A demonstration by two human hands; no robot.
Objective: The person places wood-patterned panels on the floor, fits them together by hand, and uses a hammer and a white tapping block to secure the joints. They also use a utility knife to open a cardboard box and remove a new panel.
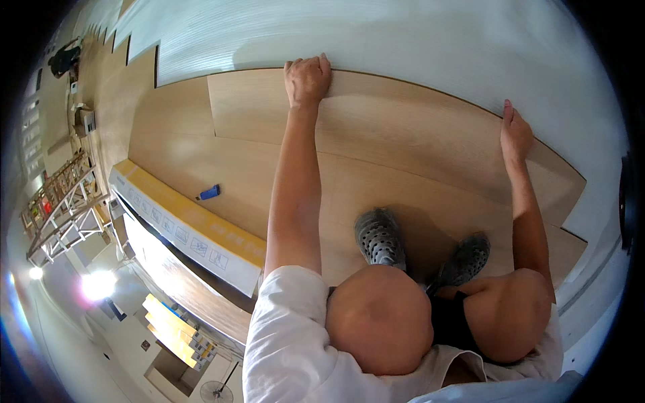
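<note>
My left hand [307, 80] grips the far edge of a light wood-look plank [396, 114], its fingers curled at the border with the pale underlayment sheet [416, 37]. Farther right, my right hand [517, 131] holds that same edge, thumb and fingers closed on it. The plank lies along other laid boards [168, 148], which end in a stepped edge toward the upper left. My bent knees and grey perforated clogs are below, on the boards.
A long yellow-and-white carton [188, 221] lies to my left, near a small blue tool [209, 192]. Beyond are a scaffold [60, 215], a person in dark clothing [64, 59], stacked yellow cartons [168, 322] and a standing fan [216, 391]. A wall edge runs at the right.
</note>
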